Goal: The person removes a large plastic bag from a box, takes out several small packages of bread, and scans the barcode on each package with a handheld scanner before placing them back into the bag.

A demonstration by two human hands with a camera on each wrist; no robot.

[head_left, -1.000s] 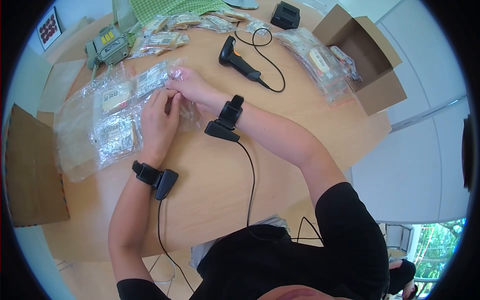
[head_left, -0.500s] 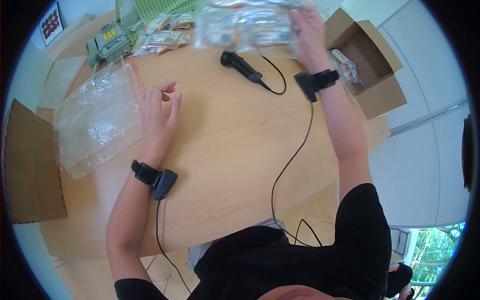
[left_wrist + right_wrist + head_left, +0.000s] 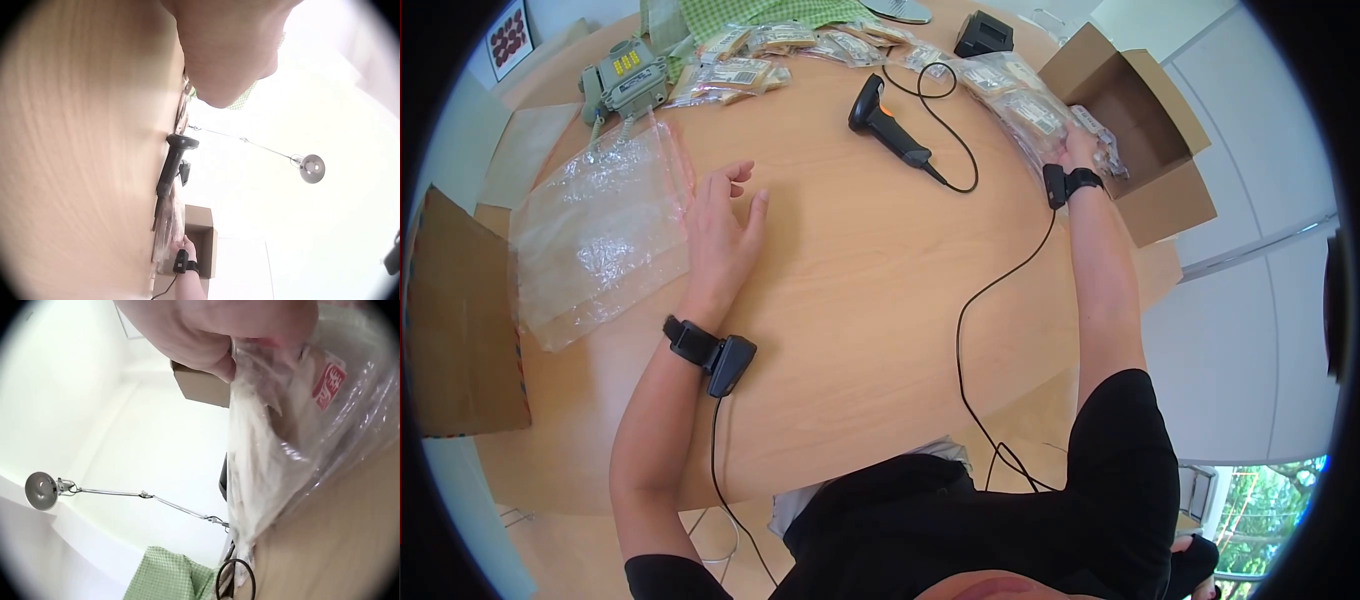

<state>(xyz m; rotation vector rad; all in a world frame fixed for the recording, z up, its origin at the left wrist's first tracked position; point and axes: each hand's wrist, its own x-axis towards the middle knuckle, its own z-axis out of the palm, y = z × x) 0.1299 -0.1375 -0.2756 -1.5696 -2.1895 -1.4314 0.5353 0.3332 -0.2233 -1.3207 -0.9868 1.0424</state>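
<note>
My left hand [image 3: 722, 235] rests on the table with its fingers loosely bent and nothing in them. Just left of it lies a flat clear plastic bag [image 3: 600, 240]. At the right side of the table, my right hand [image 3: 1077, 150] pinches the edge of a clear plastic bag [image 3: 1032, 112] that contains labelled packets. This bag lies on other bagged packets beside the open cardboard box [image 3: 1148, 130]. From the right wrist, the fingers [image 3: 219, 362] show curled over the bag's edge, and a red label [image 3: 329, 385] shows through the plastic.
A black barcode scanner [image 3: 888, 128] with a coiled cable lies mid-table. Several bagged packets [image 3: 735, 75] line the back by a green checked cloth [image 3: 750, 12]. A telephone [image 3: 625, 80] stands back left, a second cardboard box [image 3: 465, 320] at the left edge. A black device [image 3: 984, 35] sits behind.
My right hand has carried the bag of packets from the left, over the scanner, and down beside the right-hand box. My left hand has let go of it and stayed in place.
</note>
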